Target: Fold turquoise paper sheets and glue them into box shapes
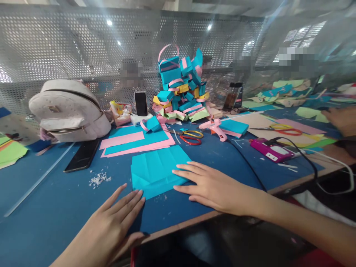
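Observation:
A creased sheet of blue paper [157,168] lies flat on the blue table in front of me, with fold lines across it. My left hand [118,218] is open, its fingertips at the sheet's near left corner. On the right side of the paper rest the spread fingers of my right hand [211,185]. Beyond it are stacked blue and pink paper sheets [136,142], with a small blue paper box with a pink strip handle [151,124] on them. Scissors [191,137] with red and yellow handles and a pink glue gun [217,128] lie just behind.
A pile of folded paper bags and boxes [180,89] stands against the perforated metal screen [83,44]. A white backpack [69,111], a dark phone [82,155] and paper scraps [99,178] are leftward. A purple power strip [272,150] with cables and another person's hand [340,118] are rightward.

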Available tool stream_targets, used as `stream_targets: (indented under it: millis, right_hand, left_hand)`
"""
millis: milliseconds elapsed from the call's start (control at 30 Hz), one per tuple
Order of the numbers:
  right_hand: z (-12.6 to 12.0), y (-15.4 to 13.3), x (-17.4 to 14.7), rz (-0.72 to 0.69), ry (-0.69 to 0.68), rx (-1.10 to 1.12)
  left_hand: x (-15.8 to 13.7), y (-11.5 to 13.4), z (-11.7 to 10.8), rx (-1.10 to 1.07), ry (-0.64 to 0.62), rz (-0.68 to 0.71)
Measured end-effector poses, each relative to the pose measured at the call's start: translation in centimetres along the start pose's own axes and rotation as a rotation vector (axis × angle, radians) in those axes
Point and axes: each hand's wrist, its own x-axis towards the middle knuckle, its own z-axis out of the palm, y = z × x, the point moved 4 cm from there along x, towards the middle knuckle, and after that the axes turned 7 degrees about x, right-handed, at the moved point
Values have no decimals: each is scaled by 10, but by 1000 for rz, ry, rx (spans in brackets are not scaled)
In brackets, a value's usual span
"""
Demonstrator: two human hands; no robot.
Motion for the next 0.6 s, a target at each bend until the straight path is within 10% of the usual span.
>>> stream_targets:
  millis: [600]
  right_hand:
    - [16, -9, 14, -29, -3, 98]
  left_hand:
    - [47, 36, 10, -4, 6, -17]
